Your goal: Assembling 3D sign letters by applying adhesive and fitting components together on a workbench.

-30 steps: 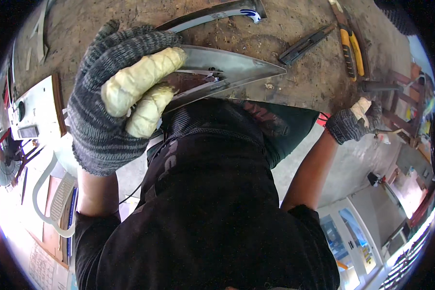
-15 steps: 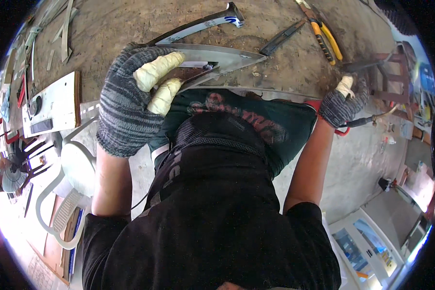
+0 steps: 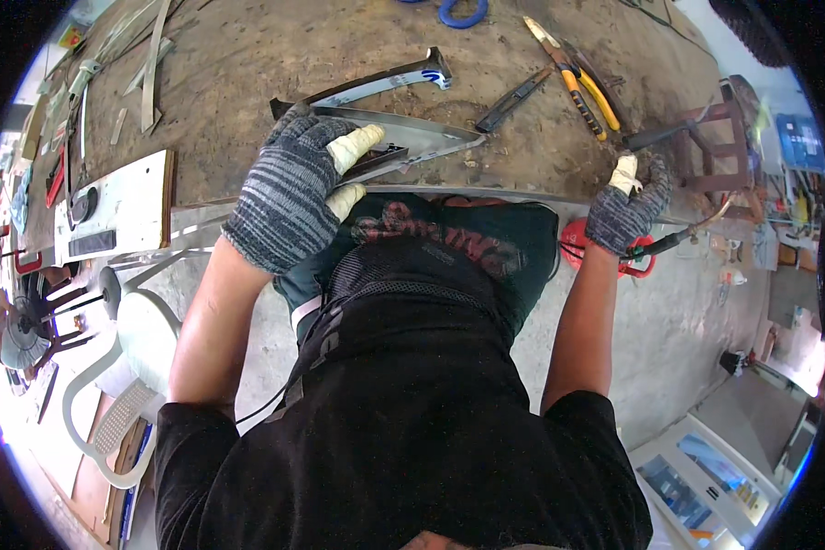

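Observation:
My left hand (image 3: 289, 197), in a striped grey knit glove with pale tape on the thumb and a finger, closes on the left end of a long, pointed triangular metal frame (image 3: 435, 142). The frame lies at the table's near edge, its tip toward the right. Its left end is hidden under the glove. My right hand (image 3: 625, 206), gloved alike with a taped thumb, is at the right edge of the table. Its thumb and fingers are apart, beside a dark-handled rod (image 3: 655, 137). I see nothing between them.
Beyond the frame lie a dark-and-silver bent metal bar (image 3: 376, 78) and a dark utility knife (image 3: 515, 99). Yellow-and-black pliers (image 3: 577, 87) rest farther right. A white board (image 3: 142, 206) and metal strips (image 3: 151, 87) are at left. Below is a pale chair (image 3: 147, 330).
My view has shifted slightly, so the table sits lower and further left. My left hand has lowered and lies flatter over the frame. The right hand stays by the dark-handled rod.

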`<control>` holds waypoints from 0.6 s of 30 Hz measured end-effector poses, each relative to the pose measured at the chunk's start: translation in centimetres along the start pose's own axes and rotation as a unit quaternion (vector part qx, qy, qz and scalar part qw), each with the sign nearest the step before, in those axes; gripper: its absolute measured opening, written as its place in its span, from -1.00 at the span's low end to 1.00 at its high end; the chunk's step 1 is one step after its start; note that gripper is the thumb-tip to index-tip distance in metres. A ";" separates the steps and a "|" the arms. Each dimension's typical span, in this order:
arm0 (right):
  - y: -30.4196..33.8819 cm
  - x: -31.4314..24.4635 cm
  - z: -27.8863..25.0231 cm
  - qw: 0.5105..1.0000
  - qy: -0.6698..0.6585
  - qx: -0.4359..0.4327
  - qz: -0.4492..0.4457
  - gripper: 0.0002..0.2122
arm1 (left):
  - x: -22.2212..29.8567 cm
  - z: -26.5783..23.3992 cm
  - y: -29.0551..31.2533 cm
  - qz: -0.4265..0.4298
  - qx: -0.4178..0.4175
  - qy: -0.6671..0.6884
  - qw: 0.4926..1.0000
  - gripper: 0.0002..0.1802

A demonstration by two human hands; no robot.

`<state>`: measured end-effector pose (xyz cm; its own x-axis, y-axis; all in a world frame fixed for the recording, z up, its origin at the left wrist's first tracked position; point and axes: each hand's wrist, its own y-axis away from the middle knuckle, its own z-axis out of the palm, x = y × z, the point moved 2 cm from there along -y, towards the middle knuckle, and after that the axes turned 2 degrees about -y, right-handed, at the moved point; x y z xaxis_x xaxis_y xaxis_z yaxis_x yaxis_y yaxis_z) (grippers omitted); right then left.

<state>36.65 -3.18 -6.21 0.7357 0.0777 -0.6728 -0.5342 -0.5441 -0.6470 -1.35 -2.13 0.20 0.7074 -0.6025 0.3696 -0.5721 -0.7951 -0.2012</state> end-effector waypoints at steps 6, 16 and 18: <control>3.8 -8.9 1.2 0.958 -0.108 -0.139 -0.226 -0.57 | -2.5 -0.5 -1.2 0.070 -0.024 0.031 0.997 -0.44; 8.7 -13.0 4.8 0.879 -0.211 -0.362 -0.227 -0.58 | -3.4 -0.1 -3.3 0.073 -0.027 0.061 0.995 -0.49; 9.1 -12.9 4.9 0.877 -0.231 -0.357 -0.224 -0.61 | -3.4 -0.3 -3.3 0.084 -0.014 0.024 0.996 -0.48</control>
<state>20.21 -5.08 -5.19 0.4694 0.6574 -0.5895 0.2834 -0.7445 -0.6045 -2.00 2.50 -0.09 0.5805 -0.7223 0.3760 -0.6928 -0.6807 -0.2380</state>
